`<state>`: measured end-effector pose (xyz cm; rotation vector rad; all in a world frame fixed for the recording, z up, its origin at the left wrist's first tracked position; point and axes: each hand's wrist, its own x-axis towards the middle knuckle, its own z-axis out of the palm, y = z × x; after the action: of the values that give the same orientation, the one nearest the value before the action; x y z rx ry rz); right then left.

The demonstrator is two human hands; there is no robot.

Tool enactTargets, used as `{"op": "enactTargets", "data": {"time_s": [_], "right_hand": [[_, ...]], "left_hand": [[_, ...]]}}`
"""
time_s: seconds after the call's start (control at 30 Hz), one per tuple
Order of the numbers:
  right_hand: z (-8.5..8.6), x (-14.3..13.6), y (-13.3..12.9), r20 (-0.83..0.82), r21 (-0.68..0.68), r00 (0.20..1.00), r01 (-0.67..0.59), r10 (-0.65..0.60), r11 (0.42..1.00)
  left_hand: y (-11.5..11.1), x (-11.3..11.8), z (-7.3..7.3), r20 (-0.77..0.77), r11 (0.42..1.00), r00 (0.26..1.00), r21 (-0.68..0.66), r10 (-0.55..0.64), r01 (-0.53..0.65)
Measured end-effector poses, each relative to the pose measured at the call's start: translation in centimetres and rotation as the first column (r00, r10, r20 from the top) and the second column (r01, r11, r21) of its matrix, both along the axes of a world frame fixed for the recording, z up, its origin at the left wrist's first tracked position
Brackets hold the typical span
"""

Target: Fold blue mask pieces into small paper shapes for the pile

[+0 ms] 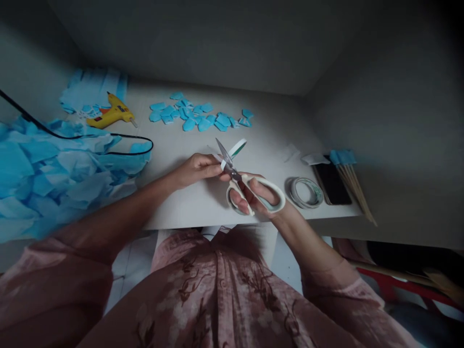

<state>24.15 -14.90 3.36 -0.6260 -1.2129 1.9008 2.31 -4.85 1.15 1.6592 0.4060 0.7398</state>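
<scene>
White-handled scissors (266, 193) are in my right hand (255, 193), with fingers through the handle loops and the blades parted, pointing up and left. My left hand (203, 168) is closed, thumb and fingers pinching a thin whitish strip (213, 153) beside the blades. Just behind the blades a narrow roll of tape with a green inner ring (238, 147) stands tilted; what supports it is hidden. Both hands are close together over the front middle of the white table (174, 208).
Small blue cut pieces (205, 123) lie at the back. A yellow glue gun (112, 112), black cord (132, 153) and heaped blue sheets (72, 169) are left. Tape rolls (306, 193), a phone (331, 183) and blue-topped sticks (355, 186) lie right. Walls enclose the table.
</scene>
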Motion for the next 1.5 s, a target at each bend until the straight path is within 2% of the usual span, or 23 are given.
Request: {"op": "enactTargets", "data": {"time_s": [0.13, 0.23, 0.47, 0.57, 0.67, 0.8, 0.9, 1.0, 1.07, 1.13, 1.2, 1.27, 1.4, 1.5], "right_hand": [[0.5, 0.2, -0.1, 0.003, -0.053, 1.000, 0.029, -0.029, 0.998], [0.6, 0.4, -0.3, 0.017, -0.065, 0.999, 0.048, -0.047, 0.997], [-0.2, 0.3, -0.4, -0.012, -0.082, 0.999, 0.048, -0.049, 0.995], [-0.3, 0.1, -0.4, -0.020, -0.083, 0.998, 0.059, -0.061, 0.995], [-0.2, -0.5, -0.5, 0.055, -0.071, 0.995, 0.091, -0.087, 0.993], [0.4, -1.9, -0.8, 0.243, -0.018, 0.969, -0.035, 0.038, 0.999], [0.8, -2.2, -1.1, 0.220, 0.072, 0.971, -0.110, 0.092, 0.991], [0.3, -1.2, -1.4, 0.188, 0.083, 0.977, -0.115, 0.098, 0.990], [-0.6, -0.3, -1.4, 0.172, 0.072, 0.982, -0.089, 0.075, 0.993], [-1.7, 0.5, -1.2, 0.122, 0.121, 0.992, -0.039, 0.024, 0.992], [-2.5, 1.0, -1.1, 0.073, 0.145, 0.997, -0.015, 0.004, 0.989], [-2.8, 1.2, -1.0, 0.059, 0.113, 0.998, -0.032, 0.026, 0.993], [-2.3, 1.2, -1.0, 0.079, 0.059, 0.994, -0.082, 0.077, 0.995], [-2.0, 1.1, -1.0, 0.108, 0.015, 0.993, -0.045, 0.043, 0.999]], "left_hand": [[0.1, -0.1, -0.5, 0.052, 0.993, 0.998, -0.109, -0.044, 0.050], [-0.1, 0.0, -0.4, 0.085, 0.987, 0.995, -0.143, -0.061, 0.073], [-0.8, 0.4, 0.9, -0.064, 0.985, 0.983, 0.003, 0.171, -0.171], [-0.7, 0.6, 1.2, -0.071, 0.985, 0.982, 0.016, 0.175, -0.175], [-0.8, 0.8, 1.2, -0.070, 0.979, 0.978, -0.053, 0.195, -0.199], [-0.8, 1.0, 1.2, -0.098, 0.960, 0.963, -0.108, 0.250, -0.260], [-0.4, 0.8, 0.9, -0.058, 0.952, 0.961, -0.137, 0.270, -0.275], [0.0, 0.6, 0.5, 0.017, 0.925, 0.956, -0.257, 0.294, -0.280], [0.1, 0.6, 0.4, 0.076, 0.902, 0.947, -0.338, 0.311, -0.269], [0.1, 0.8, 0.3, 0.115, 0.892, 0.945, -0.381, 0.307, -0.243], [0.1, 0.9, 0.2, 0.124, 0.896, 0.952, -0.390, 0.281, -0.213], [0.1, 1.0, 0.1, 0.111, 0.904, 0.962, -0.383, 0.250, -0.191], [0.2, 1.0, 0.0, 0.087, 0.917, 0.975, -0.367, 0.204, -0.159], [0.1, 1.1, 0.0, 0.053, 0.911, 0.978, -0.379, 0.200, -0.166]]}}
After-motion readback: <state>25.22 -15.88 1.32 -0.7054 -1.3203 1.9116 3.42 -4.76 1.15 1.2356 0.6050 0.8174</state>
